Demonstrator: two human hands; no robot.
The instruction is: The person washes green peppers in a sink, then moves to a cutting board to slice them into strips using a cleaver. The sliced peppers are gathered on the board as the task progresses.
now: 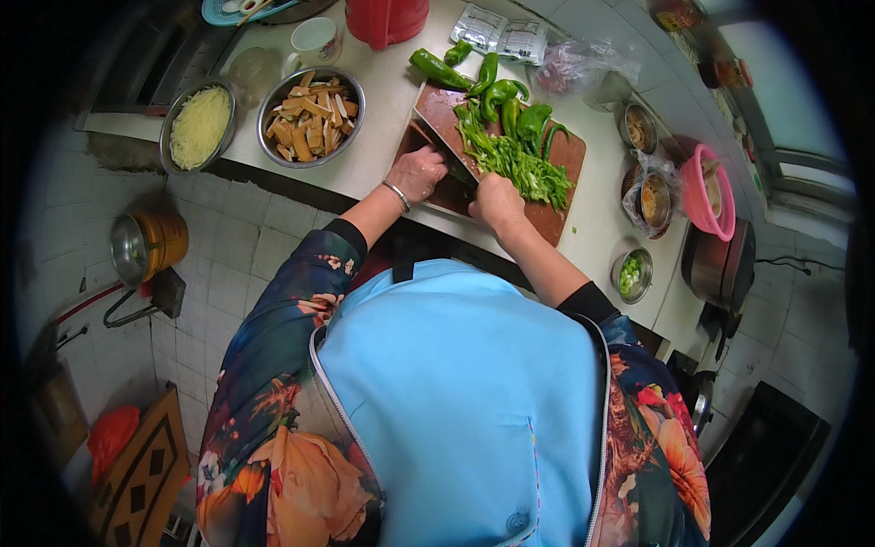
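My right hand [499, 199] grips the handle of a kitchen cleaver [446, 147], its blade slanting up and left over the brown cutting board [573, 158]. Left of the blade, my left hand [418, 171] rests at the board's left part with curled fingers; whether it holds a piece there is hidden by the fingers and blade. Sliced green pepper [523, 174] lies heaped to the right of the cleaver. Whole green peppers [502, 96] lie across the board's upper part, one long pepper [437, 69] reaching past its upper left corner.
Left on the counter stand metal bowls of brown strips [314, 119] and pale shreds [199, 128]. A red container [386, 20] and a mug [316, 41] are behind. To the right are a small bowl of chopped greens [631, 275], a plastic-wrapped bowl [655, 202] and a pink basket [692, 188].
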